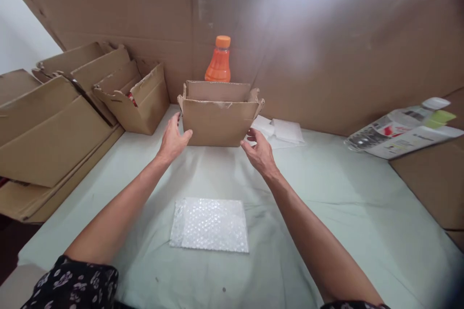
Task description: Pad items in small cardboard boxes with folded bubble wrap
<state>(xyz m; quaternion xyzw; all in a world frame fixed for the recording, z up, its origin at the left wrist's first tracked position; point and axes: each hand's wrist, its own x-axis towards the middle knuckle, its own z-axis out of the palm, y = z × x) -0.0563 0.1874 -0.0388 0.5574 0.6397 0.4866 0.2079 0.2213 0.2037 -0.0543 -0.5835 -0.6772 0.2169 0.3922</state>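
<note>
A small cardboard box [217, 124] with its top open stands upright near the back of the cloth-covered table [311, 231]. My left hand [175, 139] is at the box's left side, fingers apart, thumb toward the front face. At the lower right corner is my right hand [259, 150], its fingers slightly curled and spread. Whether either hand touches the box is hard to tell. Closer to me a flat piece of bubble wrap [210, 224] lies on the cloth. Behind the box rises an orange bottle [219, 60], its lower part hidden.
Several open cardboard boxes [141, 101] crowd the left side. White wrapping sheets [286, 131] lie behind my right hand. To the right, a clear plastic bottle [384, 128] lies on its side by another carton [431, 178]. A tall cardboard wall [326, 58] closes off the back.
</note>
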